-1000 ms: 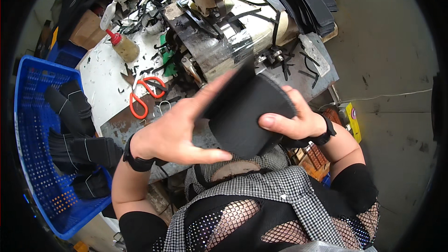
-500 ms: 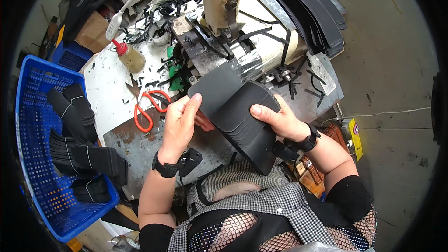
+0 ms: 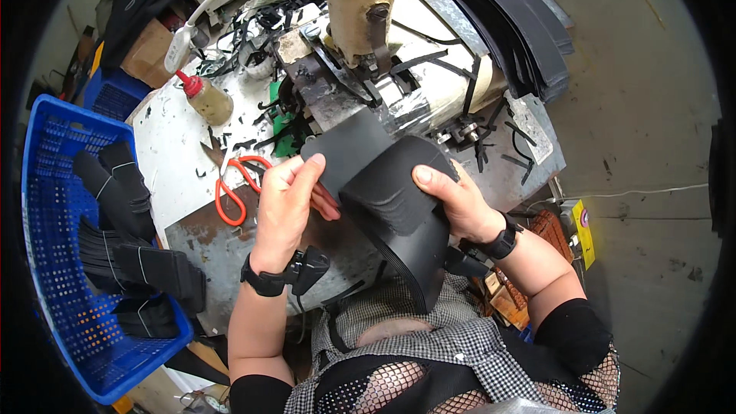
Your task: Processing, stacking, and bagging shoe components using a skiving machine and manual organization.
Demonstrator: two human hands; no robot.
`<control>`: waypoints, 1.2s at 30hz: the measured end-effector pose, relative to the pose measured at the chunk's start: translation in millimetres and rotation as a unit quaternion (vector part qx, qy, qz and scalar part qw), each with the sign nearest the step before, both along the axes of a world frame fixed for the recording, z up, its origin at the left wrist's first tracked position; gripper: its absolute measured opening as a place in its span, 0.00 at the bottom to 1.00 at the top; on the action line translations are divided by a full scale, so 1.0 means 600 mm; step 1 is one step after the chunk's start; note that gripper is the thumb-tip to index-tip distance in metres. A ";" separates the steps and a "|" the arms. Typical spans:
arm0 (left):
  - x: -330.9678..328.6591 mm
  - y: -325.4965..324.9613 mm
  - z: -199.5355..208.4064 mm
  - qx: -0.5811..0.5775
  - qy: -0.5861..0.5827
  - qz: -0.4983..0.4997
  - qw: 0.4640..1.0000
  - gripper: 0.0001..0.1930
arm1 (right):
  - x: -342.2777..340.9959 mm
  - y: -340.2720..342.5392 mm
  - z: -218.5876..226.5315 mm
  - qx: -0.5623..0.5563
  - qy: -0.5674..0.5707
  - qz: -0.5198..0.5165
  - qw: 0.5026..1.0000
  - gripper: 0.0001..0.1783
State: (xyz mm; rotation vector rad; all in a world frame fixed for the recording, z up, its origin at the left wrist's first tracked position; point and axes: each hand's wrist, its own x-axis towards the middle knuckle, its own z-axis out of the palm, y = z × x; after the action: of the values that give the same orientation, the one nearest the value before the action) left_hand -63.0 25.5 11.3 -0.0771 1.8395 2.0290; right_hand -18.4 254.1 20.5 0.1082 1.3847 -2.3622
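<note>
Currently I log black sheets spanning both hands: left hand pinching their left edge, right hand clasping the right.

The person wears a black top whose left sleeve, at 7 o'clock, and right sleeve, at 4 o'clock, are both short and plain, with open black fishnet across the front at 6 o'clock and pale glittering dots just beside it. Over this goes a black-and-white checked apron, its broad strap at 5 o'clock. The left wristband, between 7 and 8 o'clock, and the right wristband, near 4 o'clock, are black, each with a chunky black block attached.
</note>
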 end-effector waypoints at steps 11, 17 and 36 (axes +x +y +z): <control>-0.007 0.033 0.059 -0.087 0.467 -0.117 0.872 0.25 | 0.027 0.080 0.079 0.137 0.118 -0.070 0.981 0.20; 0.034 0.020 -0.014 0.107 0.019 -0.146 0.983 0.27 | 0.032 0.023 0.040 0.116 0.011 0.065 0.991 0.19; 0.010 0.030 0.053 -0.089 0.378 -0.106 0.915 0.22 | 0.019 0.087 0.102 0.200 0.049 -0.065 0.976 0.21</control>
State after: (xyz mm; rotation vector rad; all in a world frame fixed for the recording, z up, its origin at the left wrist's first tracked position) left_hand -56.9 43.3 42.9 0.9393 2.3293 1.8591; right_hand -6.8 306.5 81.5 0.2022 1.9406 -2.1805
